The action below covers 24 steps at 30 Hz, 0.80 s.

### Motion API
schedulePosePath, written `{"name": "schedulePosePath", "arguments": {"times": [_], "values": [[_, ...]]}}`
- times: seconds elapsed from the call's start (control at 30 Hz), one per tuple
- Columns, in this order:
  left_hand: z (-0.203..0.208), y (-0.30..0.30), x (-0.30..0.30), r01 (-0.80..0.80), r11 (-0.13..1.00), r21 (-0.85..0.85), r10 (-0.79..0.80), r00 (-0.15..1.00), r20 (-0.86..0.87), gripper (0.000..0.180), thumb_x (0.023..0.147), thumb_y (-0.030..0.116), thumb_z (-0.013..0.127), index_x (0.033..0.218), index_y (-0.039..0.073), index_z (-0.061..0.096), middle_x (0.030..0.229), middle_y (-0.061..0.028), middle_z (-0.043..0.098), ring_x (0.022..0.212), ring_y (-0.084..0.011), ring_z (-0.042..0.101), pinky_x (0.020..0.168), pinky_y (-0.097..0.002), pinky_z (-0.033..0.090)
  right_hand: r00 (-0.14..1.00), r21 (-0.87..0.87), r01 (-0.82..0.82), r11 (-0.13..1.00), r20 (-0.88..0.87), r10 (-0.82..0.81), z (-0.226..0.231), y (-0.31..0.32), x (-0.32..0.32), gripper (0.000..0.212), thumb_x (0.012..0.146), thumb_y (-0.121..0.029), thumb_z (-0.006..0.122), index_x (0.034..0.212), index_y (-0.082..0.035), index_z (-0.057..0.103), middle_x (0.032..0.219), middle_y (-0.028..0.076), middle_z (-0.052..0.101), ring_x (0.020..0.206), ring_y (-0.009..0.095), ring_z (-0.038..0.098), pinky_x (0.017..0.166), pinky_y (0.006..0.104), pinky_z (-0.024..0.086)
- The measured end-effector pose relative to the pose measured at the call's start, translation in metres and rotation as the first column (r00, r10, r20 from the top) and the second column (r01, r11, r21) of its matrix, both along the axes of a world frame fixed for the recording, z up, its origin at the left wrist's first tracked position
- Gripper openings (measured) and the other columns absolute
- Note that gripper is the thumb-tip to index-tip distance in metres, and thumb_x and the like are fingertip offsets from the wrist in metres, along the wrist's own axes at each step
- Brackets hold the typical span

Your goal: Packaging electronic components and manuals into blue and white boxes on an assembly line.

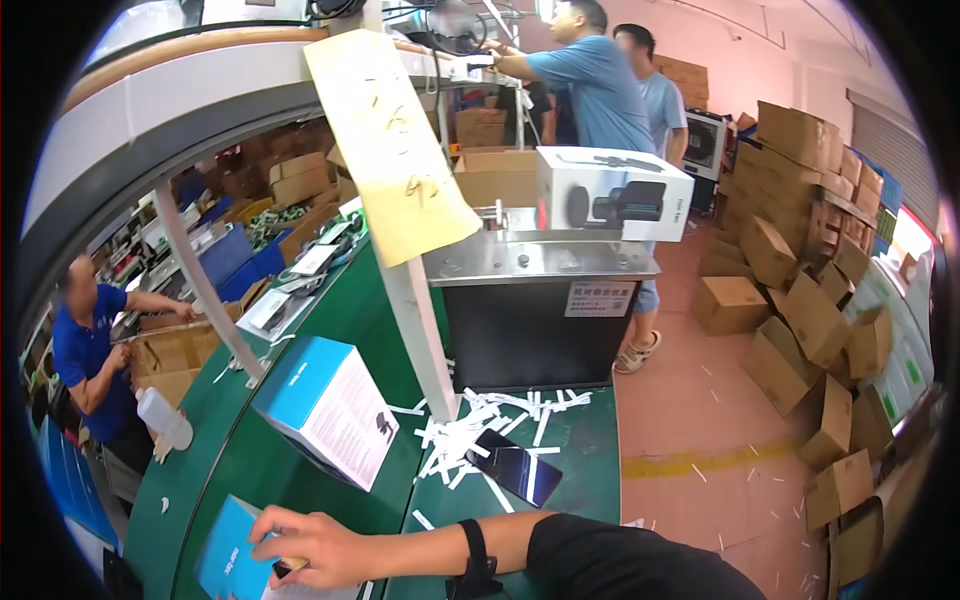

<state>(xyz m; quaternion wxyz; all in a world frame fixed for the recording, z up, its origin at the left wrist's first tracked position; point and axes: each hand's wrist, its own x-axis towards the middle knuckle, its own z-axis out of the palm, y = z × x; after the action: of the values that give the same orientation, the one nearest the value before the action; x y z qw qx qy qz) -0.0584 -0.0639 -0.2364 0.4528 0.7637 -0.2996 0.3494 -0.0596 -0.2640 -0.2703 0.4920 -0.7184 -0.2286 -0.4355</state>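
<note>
My right hand (318,550) reaches in from the lower right over a blue-and-white box (228,556) at the near edge of the green table. Its fingers are bent over the top of the box, and a small tan-and-dark object (290,567) shows within them; its kind cannot be made out. A dark band circles my right wrist. Just beyond stands a larger blue-and-white carton (335,412) with a product picture on its side. My left hand does not show.
White paper strips (465,440) lie heaped around a pale post (415,330), with a dark phone (515,467) among them. A steel-topped machine (540,330) carries a white product box (615,195). Co-workers stand at left and behind. Brown cartons (800,330) pile up at right.
</note>
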Motion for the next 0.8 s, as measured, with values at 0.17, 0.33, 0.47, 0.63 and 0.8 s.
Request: {"name": "schedulePosePath", "arguments": {"times": [0.17,0.33,0.47,0.63,0.8], "values": [[0.009,0.006,0.013,-0.003,0.999,-0.049,0.000,0.998,-0.063,0.014,0.084,-0.001,0.077,0.094,-0.010,0.072,0.104,-0.0217,0.073,0.102,-0.0323,0.071,0.090,-0.0395,0.056,1.000,0.060,0.000,0.998,0.005,0.000,0.011,0.001,0.008,0.030,0.077,-0.006,0.078,0.103,-0.003,0.065,0.113,0.012,0.058,0.093,0.030,0.066,0.075,0.0365,0.056],[0.017,-0.007,0.010,-0.049,0.999,-0.002,0.049,0.997,-0.057,0.012,0.082,-0.001,0.079,0.087,-0.009,0.072,0.098,-0.0191,0.075,0.099,-0.0310,0.072,0.087,-0.0379,0.057,0.994,-0.017,0.096,0.995,-0.057,-0.097,0.017,0.000,0.001,0.033,0.077,-0.018,0.082,0.102,-0.005,0.067,0.115,0.009,0.059,0.093,0.028,0.067,0.075,0.0349,0.056],[0.020,-0.015,0.009,-0.025,0.999,-0.044,0.021,0.995,-0.093,0.013,0.079,0.001,0.080,0.083,-0.008,0.070,0.096,-0.0183,0.075,0.098,-0.0308,0.073,0.084,-0.0382,0.057,0.978,-0.034,0.209,0.977,0.009,-0.209,0.012,-0.006,0.002,0.040,0.073,-0.026,0.086,0.103,-0.006,0.069,0.114,0.007,0.063,0.091,0.024,0.069,0.071,0.0326,0.057],[0.017,0.008,0.006,0.108,0.994,-0.025,-0.111,0.969,-0.223,0.008,0.085,-0.003,0.072,0.092,-0.007,0.071,0.108,-0.0213,0.073,0.105,-0.0292,0.070,0.090,-0.0365,0.055,0.979,0.024,0.189,0.982,0.069,-0.190,0.003,-0.006,0.002,0.031,0.077,-0.016,0.083,0.104,-0.004,0.072,0.113,0.010,0.068,0.097,0.025,0.069,0.079,0.0338,0.057],[-0.006,0.062,-0.017,0.224,0.888,-0.403,-0.403,0.801,-0.442,0.017,0.095,-0.004,0.060,0.110,-0.006,0.066,0.109,-0.0195,0.071,0.098,-0.0274,0.071,0.080,-0.0336,0.060,0.943,-0.141,0.333,0.932,0.030,-0.333,0.005,-0.006,-0.003,0.016,0.084,-0.009,0.073,0.100,-0.008,0.073,0.111,0.009,0.069,0.101,0.027,0.068,0.088,0.0378,0.056]]}}
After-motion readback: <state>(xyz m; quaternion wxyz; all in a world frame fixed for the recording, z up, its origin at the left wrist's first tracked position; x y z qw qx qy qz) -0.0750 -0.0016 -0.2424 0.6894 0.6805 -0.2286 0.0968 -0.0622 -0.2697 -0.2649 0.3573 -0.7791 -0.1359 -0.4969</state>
